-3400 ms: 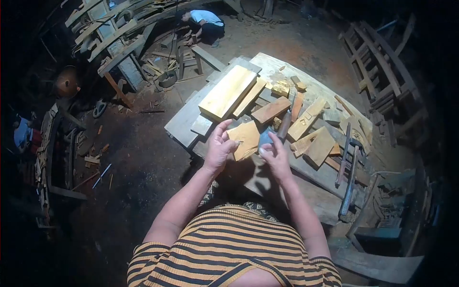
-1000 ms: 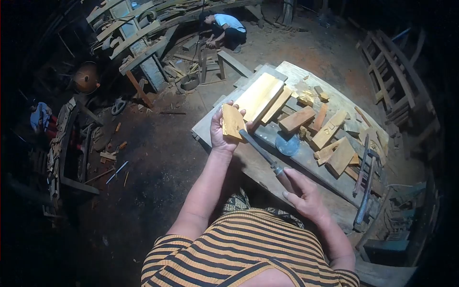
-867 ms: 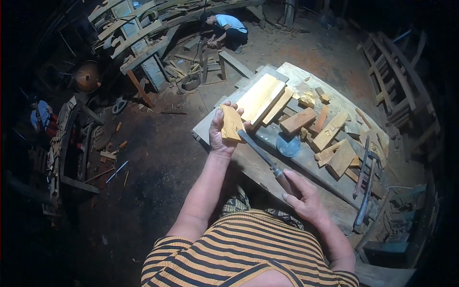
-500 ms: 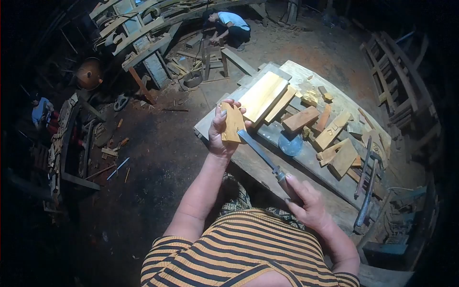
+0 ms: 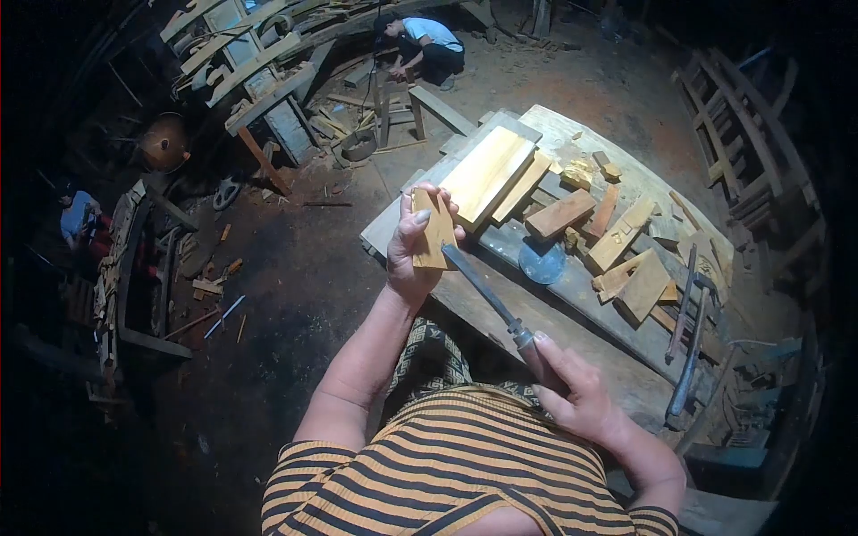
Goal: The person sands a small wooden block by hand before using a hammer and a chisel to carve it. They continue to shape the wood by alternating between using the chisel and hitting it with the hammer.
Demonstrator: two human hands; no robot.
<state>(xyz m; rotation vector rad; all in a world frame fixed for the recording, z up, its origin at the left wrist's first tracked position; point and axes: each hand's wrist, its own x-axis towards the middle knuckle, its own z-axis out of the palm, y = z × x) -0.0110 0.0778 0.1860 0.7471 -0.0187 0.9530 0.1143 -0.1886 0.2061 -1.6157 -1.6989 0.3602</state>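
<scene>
A small flat block of yellow-brown wood (image 5: 433,234) is gripped upright in my left hand (image 5: 407,259), with the thumb across its near face and the fingers wrapped round behind. My right hand (image 5: 576,389) is closed round the handle of a long chisel (image 5: 483,290). The chisel's blade slants up to the left, and its tip meets the lower right part of the block. Both hands are in front of my body, at the near left edge of the workbench (image 5: 474,308).
On the bench lie a thick pale board (image 5: 492,174), several wood offcuts (image 5: 561,214), a round bluish disc (image 5: 542,262) and a long-handled hammer-like tool (image 5: 688,366). Beyond it a person (image 5: 429,40) crouches; another person (image 5: 79,214) is at far left. Wooden racks (image 5: 742,152) stand at right.
The block has turned slightly in my left hand, showing narrower. My right hand and the chisel have shifted a little, with the tip still at the block. The whole view has moved slightly.
</scene>
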